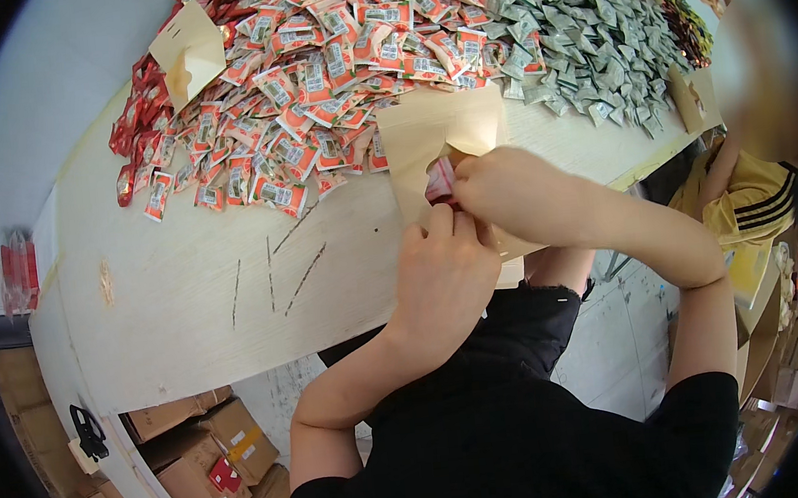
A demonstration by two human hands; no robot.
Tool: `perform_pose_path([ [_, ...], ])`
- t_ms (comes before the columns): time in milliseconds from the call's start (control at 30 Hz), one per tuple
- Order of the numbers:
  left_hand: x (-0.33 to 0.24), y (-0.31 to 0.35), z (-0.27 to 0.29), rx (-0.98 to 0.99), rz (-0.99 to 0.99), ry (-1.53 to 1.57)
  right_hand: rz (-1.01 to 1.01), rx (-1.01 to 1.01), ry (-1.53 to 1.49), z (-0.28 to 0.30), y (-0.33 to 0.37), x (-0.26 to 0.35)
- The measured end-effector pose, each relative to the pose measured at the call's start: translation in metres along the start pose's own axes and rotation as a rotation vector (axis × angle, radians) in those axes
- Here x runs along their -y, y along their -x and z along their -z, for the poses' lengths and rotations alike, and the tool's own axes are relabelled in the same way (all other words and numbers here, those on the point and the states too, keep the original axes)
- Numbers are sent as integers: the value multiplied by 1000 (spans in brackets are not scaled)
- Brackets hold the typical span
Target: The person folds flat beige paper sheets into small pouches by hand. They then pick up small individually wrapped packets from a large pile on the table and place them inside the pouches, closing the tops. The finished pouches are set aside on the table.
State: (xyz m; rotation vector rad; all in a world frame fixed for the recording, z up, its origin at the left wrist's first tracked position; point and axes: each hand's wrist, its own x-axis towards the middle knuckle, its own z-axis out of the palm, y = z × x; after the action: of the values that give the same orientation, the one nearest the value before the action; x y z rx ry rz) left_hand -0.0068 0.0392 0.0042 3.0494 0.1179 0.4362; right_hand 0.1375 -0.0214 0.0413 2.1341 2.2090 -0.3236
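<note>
Pinching a pinkish packet (439, 181) at the beige carton (431, 123) is the right hand (515, 191); what the left hand (448, 268) holds, I cannot tell.

The left hand (448, 268) and right hand (517, 191) worked together at a tan paper carton (400, 135), fingers bent around a red-and-white packet (440, 181) at its opening. Beyond, red-and-white sachets (309, 86) lay heaped beside grey-green sachets (580, 34) on a pale table (175, 297). A co-worker in a yellow shirt (755, 194) was at the right.
</note>
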Motion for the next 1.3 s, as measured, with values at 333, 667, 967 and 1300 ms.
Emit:
perform_pose_path([
  [333, 4, -1, -3, -27, -53, 54, 66, -32, -187, -17, -14, -16],
  [667, -4, -10, 10, -293, -236, 102, -644, -1178, -522, -31, 79, -14],
  [967, 8, -19, 12, -59, -419, 250, -1173, -1334, -1117, -86, 169, -59],
  [1300, 59, -9, 6, 396, -483, 266, -1027, -1637, -903, -118, 225, -191],
])
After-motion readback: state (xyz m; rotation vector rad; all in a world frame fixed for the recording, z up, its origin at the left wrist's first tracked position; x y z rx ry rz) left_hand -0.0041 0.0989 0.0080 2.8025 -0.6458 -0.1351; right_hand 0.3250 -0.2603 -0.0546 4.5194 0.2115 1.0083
